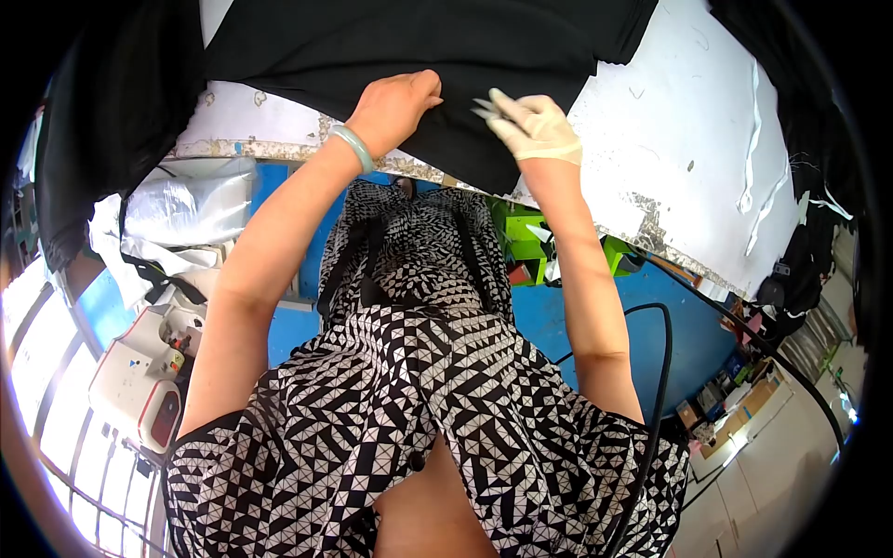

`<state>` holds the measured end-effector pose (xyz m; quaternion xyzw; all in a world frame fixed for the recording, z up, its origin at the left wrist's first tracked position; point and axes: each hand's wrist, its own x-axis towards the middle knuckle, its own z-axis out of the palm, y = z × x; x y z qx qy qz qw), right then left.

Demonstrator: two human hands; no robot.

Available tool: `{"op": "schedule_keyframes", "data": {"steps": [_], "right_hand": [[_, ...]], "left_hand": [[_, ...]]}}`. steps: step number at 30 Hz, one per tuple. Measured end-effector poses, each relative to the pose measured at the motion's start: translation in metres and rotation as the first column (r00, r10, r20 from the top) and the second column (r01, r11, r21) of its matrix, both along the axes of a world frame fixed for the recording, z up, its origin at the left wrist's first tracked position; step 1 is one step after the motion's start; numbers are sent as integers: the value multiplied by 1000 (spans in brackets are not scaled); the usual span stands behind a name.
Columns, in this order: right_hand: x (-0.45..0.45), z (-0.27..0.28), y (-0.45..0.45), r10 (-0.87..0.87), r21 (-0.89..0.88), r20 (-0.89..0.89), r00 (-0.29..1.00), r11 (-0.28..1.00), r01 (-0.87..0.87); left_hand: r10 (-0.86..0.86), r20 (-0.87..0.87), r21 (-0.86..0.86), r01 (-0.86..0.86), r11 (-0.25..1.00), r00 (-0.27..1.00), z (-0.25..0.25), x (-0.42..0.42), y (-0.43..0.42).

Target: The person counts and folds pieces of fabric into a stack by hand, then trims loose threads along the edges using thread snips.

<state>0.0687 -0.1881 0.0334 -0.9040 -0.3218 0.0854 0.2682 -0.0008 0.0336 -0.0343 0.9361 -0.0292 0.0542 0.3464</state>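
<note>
Black fabric (484,56) is spread over the white worktable, with one corner hanging past the near edge. My left hand (395,107), with a pale green bangle (352,147) at the wrist, rests on the cloth with its fingers closed in a pinch. Whatever lies between those fingertips is too small to make out. A cream glove covers my right hand (538,130), which is closed around small metal thread snips (485,109). Two pointed blades stick out toward the left, just above the cloth. The glove hides the rest of the snips.
The worktable (642,139) has a worn, chipped edge. White strips (752,158) lie at its right, and more dark cloth (102,93) hangs at the left. Below are a white machine (139,372), a plastic-wrapped bundle (195,200) and a green holder (523,232). A black cable (668,363) loops on the right.
</note>
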Motion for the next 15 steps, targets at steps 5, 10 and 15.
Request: {"op": "schedule_keyframes", "data": {"steps": [5,10,15], "right_hand": [[4,-18,20,232,-269,197,952,947,-175],[6,-28,27,260,-301,250,933,937,-180],[5,-40,37,271,-264,294,917,945,-195]], "left_hand": [[-6,-81,-65,1,998,997,5,5,3],[3,-75,-65,-8,998,997,6,7,2],[10,-78,-82,-16,996,997,6,8,0]]}}
